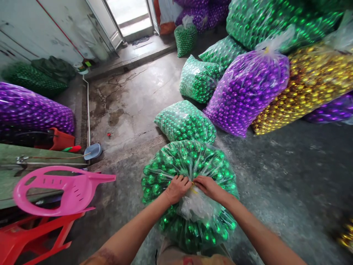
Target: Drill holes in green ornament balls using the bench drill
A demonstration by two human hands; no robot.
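Right in front of me stands a large clear plastic bag [215, 158] filled with shiny green balls. Its top is gathered, and the loose whitish plastic end [197, 208] flops toward me. A thin yellow tie [194, 189] runs around the gathered neck. My left hand [178, 188] is closed at the left side of the neck, fingers pinching the tie. From the right, my right hand [209, 187] pinches the tie too, its fingertips almost meeting those of the left. The parts of the tie under my fingers are hidden.
Another bag of green balls [187, 121] lies just beyond. Purple [248, 88] and gold [306, 84] bags are piled at the right. A pink plastic chair [68, 191] and a red chair [35, 235] stand at the left. A doorway [129, 16] opens at the back.
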